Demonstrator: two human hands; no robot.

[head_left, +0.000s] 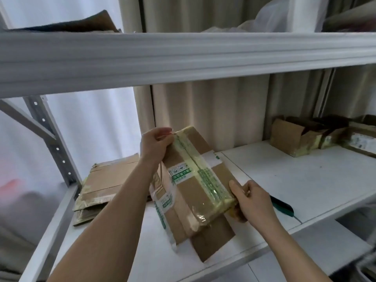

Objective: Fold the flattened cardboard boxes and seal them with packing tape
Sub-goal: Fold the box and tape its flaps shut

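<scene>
Gripping taped box (195, 180) tilted over shelf (305, 180) | left hand (155, 144) curled on far end | right hand (251, 200) clasping near corner

Upper shelf beam (183, 58) hangs low over my work, limits headroom. Box (195, 180) between my hands fills the middle of the shelf (305, 180). Flat cardboard stack (103, 184) blocks the left, hard against the upright post (50, 139). Open boxes (301, 137) crowd the far right back. Green tool (282, 206) lies just right of my right hand (252, 200). Bare shelf beyond it, passable.
</scene>
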